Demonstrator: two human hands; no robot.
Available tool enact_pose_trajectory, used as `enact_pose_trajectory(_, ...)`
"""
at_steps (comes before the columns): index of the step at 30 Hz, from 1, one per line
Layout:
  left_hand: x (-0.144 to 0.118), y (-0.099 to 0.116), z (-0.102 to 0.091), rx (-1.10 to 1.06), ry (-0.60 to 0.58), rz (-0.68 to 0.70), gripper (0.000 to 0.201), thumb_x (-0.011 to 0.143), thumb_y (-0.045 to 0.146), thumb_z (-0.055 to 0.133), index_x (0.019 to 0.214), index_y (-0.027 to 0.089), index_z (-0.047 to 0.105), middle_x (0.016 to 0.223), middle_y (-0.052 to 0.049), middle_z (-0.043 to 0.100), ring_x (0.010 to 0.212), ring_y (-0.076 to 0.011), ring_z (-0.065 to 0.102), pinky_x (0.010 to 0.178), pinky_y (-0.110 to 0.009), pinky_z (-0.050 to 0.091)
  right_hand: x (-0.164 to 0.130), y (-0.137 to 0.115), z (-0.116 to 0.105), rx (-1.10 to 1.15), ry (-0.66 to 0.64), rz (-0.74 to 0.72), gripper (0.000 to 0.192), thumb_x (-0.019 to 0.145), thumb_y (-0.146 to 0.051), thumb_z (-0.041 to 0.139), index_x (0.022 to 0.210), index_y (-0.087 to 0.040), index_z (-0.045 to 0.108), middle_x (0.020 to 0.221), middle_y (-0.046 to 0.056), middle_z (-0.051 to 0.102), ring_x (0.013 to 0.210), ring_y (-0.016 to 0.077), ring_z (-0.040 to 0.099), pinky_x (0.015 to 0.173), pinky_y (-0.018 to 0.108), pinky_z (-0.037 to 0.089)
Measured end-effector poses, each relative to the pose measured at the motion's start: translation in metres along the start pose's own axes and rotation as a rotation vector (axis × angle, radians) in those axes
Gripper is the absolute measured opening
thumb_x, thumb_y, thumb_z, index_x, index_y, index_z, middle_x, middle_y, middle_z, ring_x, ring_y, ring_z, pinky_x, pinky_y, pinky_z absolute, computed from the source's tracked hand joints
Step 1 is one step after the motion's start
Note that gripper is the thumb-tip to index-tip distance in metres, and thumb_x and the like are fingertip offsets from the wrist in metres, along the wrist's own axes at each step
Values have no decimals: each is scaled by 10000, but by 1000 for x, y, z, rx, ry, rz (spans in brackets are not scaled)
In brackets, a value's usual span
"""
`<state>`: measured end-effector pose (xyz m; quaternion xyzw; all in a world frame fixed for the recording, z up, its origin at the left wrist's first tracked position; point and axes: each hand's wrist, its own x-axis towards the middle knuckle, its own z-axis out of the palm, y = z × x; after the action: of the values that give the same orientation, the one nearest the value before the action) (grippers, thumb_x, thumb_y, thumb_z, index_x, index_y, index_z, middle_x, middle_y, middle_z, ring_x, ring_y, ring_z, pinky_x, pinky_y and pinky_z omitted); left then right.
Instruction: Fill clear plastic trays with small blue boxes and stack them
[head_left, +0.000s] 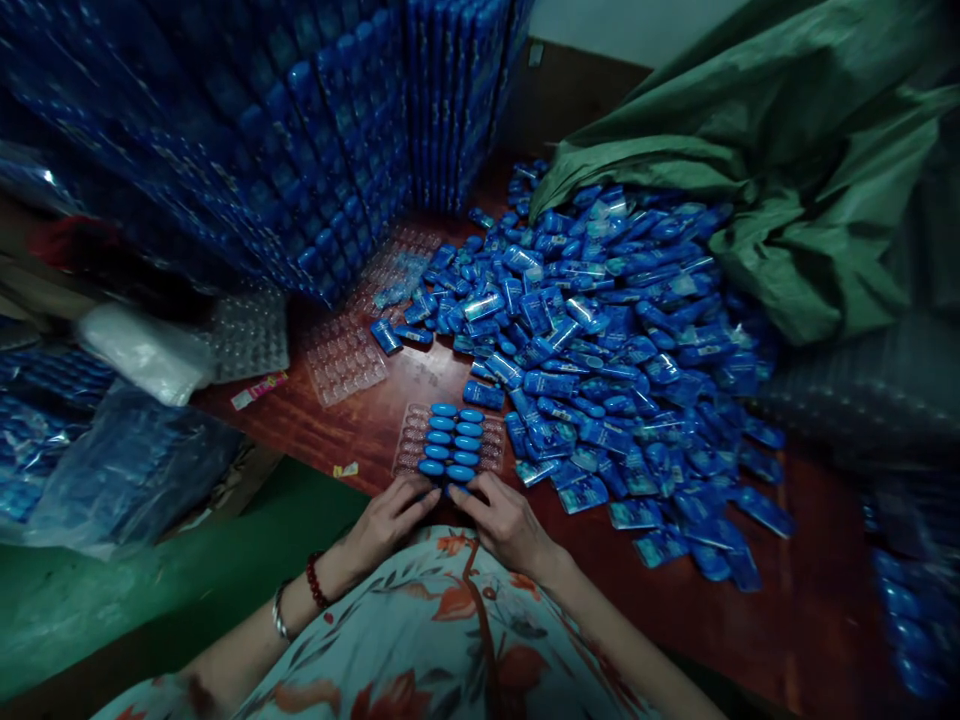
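A clear plastic blister tray lies on the dark wooden table just beyond my hands. Its middle columns hold several blue oval pieces; the outer pockets look bare. My left hand and my right hand meet at the tray's near edge, fingertips pressing on a blue piece there. A big heap of loose blue packets spreads to the right of the tray.
Tall stacks of filled blue trays rise at the back left. Unfilled clear trays lie ahead. A green sack spills the packets at right. Plastic bags sit at left, over a green floor.
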<state>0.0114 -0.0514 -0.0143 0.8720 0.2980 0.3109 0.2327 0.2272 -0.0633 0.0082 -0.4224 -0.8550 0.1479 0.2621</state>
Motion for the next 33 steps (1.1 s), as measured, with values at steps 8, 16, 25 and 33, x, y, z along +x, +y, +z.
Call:
enact_pose_trajectory(8,10,-3,6,333,220,-116,476,907,337,470,1375,302,390,1190,-112,512,1117,-251,480,953,-426,386,9,-2,2,-138,207,156,562,929,-399,397,1431,-167,296,1229,169,498,1161,279,465,938,447,420)
enact_pose_trajectory(16,59,-21,17,62,-112,-447,564,974,358,245,1476,224,23,1527,-129,179,1425,-236,69,1126,-520,106,42,10,28,-7,-16,267,702,920,-507,349,1482,-166,102,1549,134,85,1417,313,21,1093,548,218)
enact_pose_trajectory(25,98,-93,-24,74,363,-531,250,921,242,412,1078,166,591,1100,-104,575,1041,-204,539,910,-370,450,79,80,-21,-2,8,405,308,913,-196,410,1113,-225,642,1013,71,675,979,221,576,854,376,456)
enact_pose_trajectory(33,170,-140,-27,541,-127,-337,167,857,100,457,883,115,621,988,-166,606,1020,-298,507,889,-472,417,113,105,-44,-252,-220,606,251,871,-165,470,986,-218,687,935,72,710,885,207,633,750,278,432)
